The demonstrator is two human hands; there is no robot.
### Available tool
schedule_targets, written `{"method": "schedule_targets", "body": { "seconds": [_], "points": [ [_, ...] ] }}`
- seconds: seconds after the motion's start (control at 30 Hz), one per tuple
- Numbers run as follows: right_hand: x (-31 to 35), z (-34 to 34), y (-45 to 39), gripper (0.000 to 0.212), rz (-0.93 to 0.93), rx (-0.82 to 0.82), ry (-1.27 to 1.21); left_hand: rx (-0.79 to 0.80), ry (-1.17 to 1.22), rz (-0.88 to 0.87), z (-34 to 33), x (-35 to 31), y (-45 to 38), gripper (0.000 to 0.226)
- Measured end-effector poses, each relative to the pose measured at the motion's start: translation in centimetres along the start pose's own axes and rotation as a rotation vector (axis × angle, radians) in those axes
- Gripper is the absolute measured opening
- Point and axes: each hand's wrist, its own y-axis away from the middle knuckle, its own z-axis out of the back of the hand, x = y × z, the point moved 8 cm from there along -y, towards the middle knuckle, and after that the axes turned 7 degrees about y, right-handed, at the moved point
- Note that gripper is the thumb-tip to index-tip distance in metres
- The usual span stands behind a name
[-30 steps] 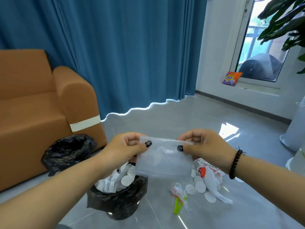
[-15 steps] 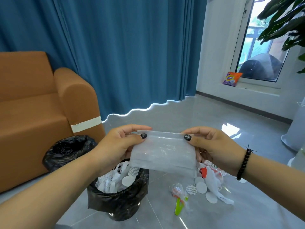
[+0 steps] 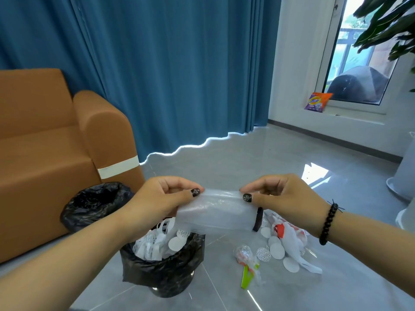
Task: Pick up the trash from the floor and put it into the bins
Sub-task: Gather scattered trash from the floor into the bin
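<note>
A: Item, clear plastic bag (image 3: 215, 215): now rolled narrower than a moment ago, held above the near bin (image 3: 162, 265).
B: Grip?
A: Left hand (image 3: 161, 198), right hand (image 3: 283, 198), fingers pinching its ends. Risk: slick film slips, lands beside the bin.

The floor (image 3: 258, 167) is grey glossy tile with thin joints; on it stands a bin (image 3: 162, 268) lined with a black bag, filled with white wrappers and paper discs; a second black-lined bin (image 3: 94, 204) stands behind it, close against the orange sofa (image 3: 45, 153) (which also rests on the floor); to the right of the near bin lies loose trash (image 3: 285, 245): white discs, a white strip, a red-and-white wrapper; nearer lie a crumpled clear wrapper (image 3: 244, 254) and a green clip (image 3: 246, 278).
</note>
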Motion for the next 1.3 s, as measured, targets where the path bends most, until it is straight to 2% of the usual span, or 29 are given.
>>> {"method": "schedule_targets", "body": {
  "seconds": [0.07, 0.17, 0.33, 0.53, 0.63, 0.73, 0.87, 1.07, 1.2, 1.3],
  "points": [
    [-0.2, 0.1, -0.1, 0.022, -0.004, -0.031, 0.053, 0.003, -0.042, -0.036, -0.2, -0.3, 0.1, 0.019],
    [-0.2, 0.0, -0.1, 0.014, -0.027, -0.030, 0.015, 0.018, -0.025, -0.058, -0.4, -0.5, 0.1, 0.029],
    [0.1, -0.4, 0.3, 0.013, -0.046, 0.026, -0.081, -0.020, -0.004, -0.057, -0.2, -0.6, -0.1, 0.015],
    [0.4, -0.2, 0.4, 0.023, 0.005, -0.001, -0.122, -0.024, 0.049, -0.039, -0.1, -0.4, -0.2, 0.028],
    [0.3, -0.1, 0.2, 0.014, 0.004, -0.022, -0.147, -0.037, 0.056, -0.065, 0.0, -0.5, -0.2, 0.008],
    [-0.5, -0.1, 0.0, 0.011, -0.039, -0.035, -0.128, -0.055, 0.001, -0.103, 0.1, -0.5, -0.4, 0.014],
    [-1.0, -0.5, -0.1, 0.010, -0.083, 0.004, -0.093, -0.024, 0.022, -0.055, -0.2, 0.0, -0.6, 0.022],
    [-0.6, -0.8, 0.1, 0.007, -0.056, 0.008, -0.111, 0.050, 0.002, 0.071, -0.8, 1.4, -0.5, 0.016],
    [-0.4, -0.4, -0.1, 0.015, 0.004, -0.030, -0.123, 0.061, 0.032, 0.054, -1.1, 1.4, -0.5, 0.014],
    [-0.4, -0.6, -0.2, 0.013, 0.000, -0.016, -0.154, 0.058, -0.001, 0.013, -0.9, 1.0, -0.6, 0.010]
  ]
}}
